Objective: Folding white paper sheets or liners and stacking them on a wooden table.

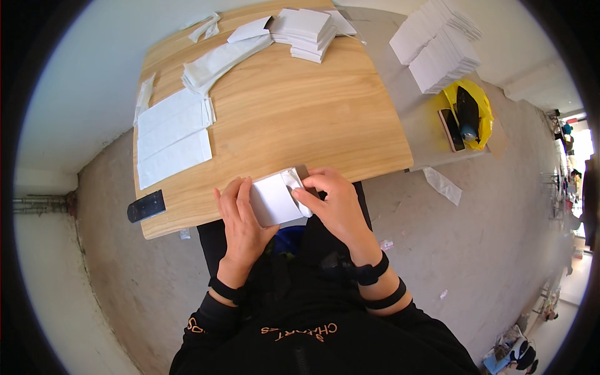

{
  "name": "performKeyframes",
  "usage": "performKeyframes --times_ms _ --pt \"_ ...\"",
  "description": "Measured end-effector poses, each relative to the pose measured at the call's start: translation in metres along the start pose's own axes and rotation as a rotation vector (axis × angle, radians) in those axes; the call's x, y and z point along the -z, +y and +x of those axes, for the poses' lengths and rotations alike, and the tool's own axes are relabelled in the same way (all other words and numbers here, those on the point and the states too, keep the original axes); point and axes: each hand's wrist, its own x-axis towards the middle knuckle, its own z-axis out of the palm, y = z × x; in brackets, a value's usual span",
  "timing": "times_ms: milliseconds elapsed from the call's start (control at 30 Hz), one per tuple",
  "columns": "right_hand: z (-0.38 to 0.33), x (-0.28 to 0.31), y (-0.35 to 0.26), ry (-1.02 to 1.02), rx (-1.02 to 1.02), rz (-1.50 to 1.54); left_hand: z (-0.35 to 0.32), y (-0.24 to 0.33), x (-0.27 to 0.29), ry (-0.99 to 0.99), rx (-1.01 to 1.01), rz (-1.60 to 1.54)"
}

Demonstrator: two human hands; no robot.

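Note:
Over the near edge of the wooden table [300, 119], a small white cardboard box [273, 200] is held in front of my body. My left hand [242, 222] grips its left side, with the thumb below and the fingers along the far side. At the right end, my right hand [337, 203] has its thumb and fingers closed on the box's end, where white flaps or a thin white wrapping show. A greyish-brown piece [304, 174] sticks out behind that end. What lies inside the box cannot be made out.
Flat white sheets or bags [175, 140] lie on the table's left, near a dark phone [146, 206]. White boxes [306, 31] are stacked at the far edge. To the right, more white stacks [437, 47] stand near a yellow bag [484, 112] and another phone [451, 130].

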Motion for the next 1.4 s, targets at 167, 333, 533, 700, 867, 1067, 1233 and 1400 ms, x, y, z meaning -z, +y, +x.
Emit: performKeyframes --times_ms 167,333,533,700,867,1067,1233,1400 --pt "-0.004 -0.013 0.002 0.091 0.093 -0.015 -0.002 -0.003 -0.005 0.075 0.024 -0.042" --pt "-0.001 -0.011 0.003 0.125 0.207 -0.096 0.002 0.003 -0.003 0.086 0.021 -0.036" --pt "0.002 -0.023 -0.006 0.237 0.267 -0.066 0.002 0.002 -0.006 0.131 0.065 -0.087" --pt "0.006 -0.013 -0.023 0.038 0.107 -0.009 0.001 0.001 -0.012 0.186 0.092 -0.166" --pt "0.001 -0.031 -0.011 0.171 0.172 0.142 0.014 0.001 -0.022 0.283 0.202 -0.273" --pt "0.005 -0.04 0.01 0.049 0.017 0.154 0.016 -0.008 -0.031 0.081 0.23 -0.428" --pt "0.016 -0.044 0.023 -0.027 0.1 0.159 0.013 -0.04 -0.03 0.033 0.279 -0.882" --pt "0.025 -0.071 0.033 -0.08 0.08 0.49 0.028 -0.034 -0.018 0.012 0.497 -1.131"
